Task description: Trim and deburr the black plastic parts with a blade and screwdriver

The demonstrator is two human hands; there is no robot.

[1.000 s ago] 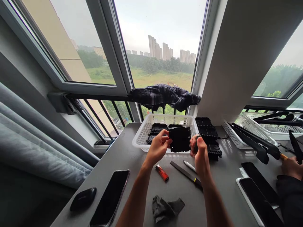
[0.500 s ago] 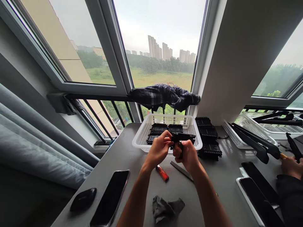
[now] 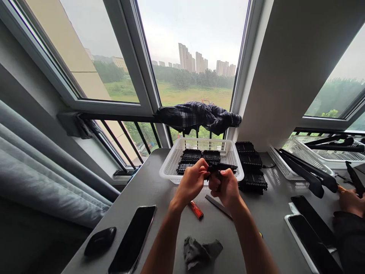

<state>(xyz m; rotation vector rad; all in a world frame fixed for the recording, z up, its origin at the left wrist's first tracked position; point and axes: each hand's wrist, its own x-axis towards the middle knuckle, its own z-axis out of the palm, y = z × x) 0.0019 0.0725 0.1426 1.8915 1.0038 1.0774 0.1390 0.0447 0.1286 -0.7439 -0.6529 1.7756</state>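
L hand (image 3: 194, 180) is pinching the L end of a blk plastic part (image 3: 224, 166), which they're holding above the front of the wht basket (image 3: 167, 176). R hand (image 3: 226, 186) is curling round a small dk item (image 3: 219, 179), type unclear, just under the part. More blk parts (image 3: 191, 156) are sitting in the basket; red lighter (image 3: 196, 210) & gry cloth (image 3: 199, 253) are lying nearer on the tbl (image 3: 148, 186).

This looks like a small upstairs workroom; whether it belongs to a home or an office is hard to tell. Tall windows (image 3: 196, 30) overlook a field (image 3: 196, 91), a curtain (image 3: 42, 160) hangs at left, plaid cloth (image 3: 196, 116) drapes the railing (image 3: 122, 118), and the grey table (image 3: 219, 228) bears baskets (image 3: 169, 176), black parts (image 3: 248, 160), phones (image 3: 132, 239) and a rag (image 3: 201, 253)
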